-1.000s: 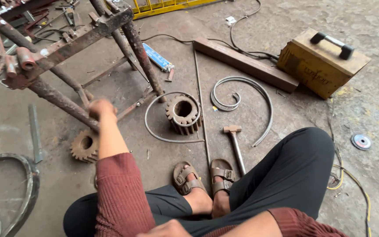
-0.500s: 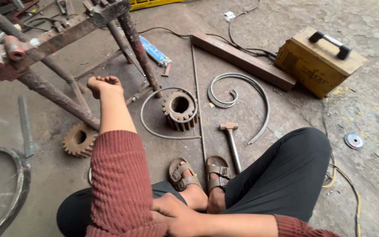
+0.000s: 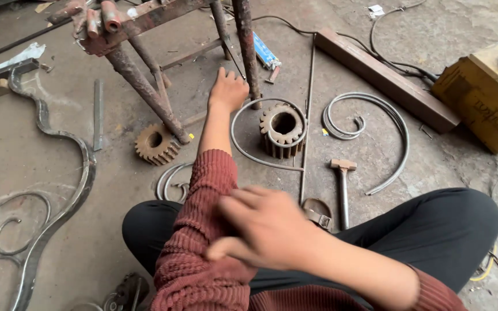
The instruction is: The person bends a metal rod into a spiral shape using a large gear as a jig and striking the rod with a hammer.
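Neither hand grips anything: our left hand (image 3: 229, 91), at upper centre of the frame, lies open and palm-down on the concrete floor (image 3: 30, 150), fingers spread, just beside the rusty stand leg (image 3: 246, 49); our right hand (image 3: 260, 227), blurred at lower centre, rests loosely open on the left sleeve (image 3: 203, 230). Nearest the left hand, at centre frame, stands the upright gear (image 3: 283, 129), a short toothed steel cylinder with a hollow bore, ringed by a thin bent rod (image 3: 243, 151). We judge the gear heavy, rigid and rough with rust; it is best taken around its toothed flank or through the bore. A hammer (image 3: 342, 184) lies right of centre, a second gear (image 3: 155, 144) to the left
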